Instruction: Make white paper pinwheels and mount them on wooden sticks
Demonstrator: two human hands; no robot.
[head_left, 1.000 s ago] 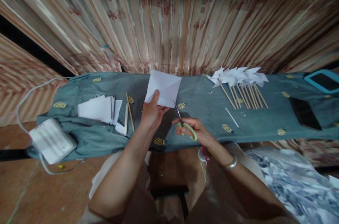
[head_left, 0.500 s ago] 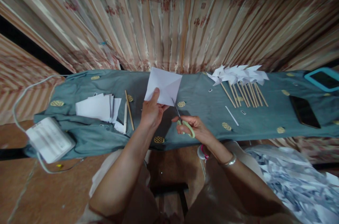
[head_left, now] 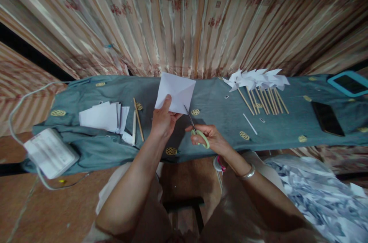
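A white square sheet of paper [head_left: 178, 91] with diagonal creases is pinched in my left hand [head_left: 162, 119], thumb on top and fingers beneath. My right hand [head_left: 211, 136] grips a pair of scissors [head_left: 203, 138] with light green handles. Their blades lie at the paper's lower right edge, pointing in toward its middle. Left of my hands are a stack of white paper [head_left: 100, 116], a white stick [head_left: 134, 128] and a wooden stick [head_left: 138, 119].
Several paper pinwheels [head_left: 258, 80] on wooden sticks lie at the right. Beyond are a black phone [head_left: 327, 118] and a blue-framed device [head_left: 350, 83]. A thin white strip [head_left: 250, 124] rests on the green cloth [head_left: 218, 120]. A white power box [head_left: 51, 153] sits at the left edge; paper pieces [head_left: 324, 193] are heaped lower right.
The scissor blades reach slightly further into the paper. The whole view has shifted a little; both hands keep their grips.
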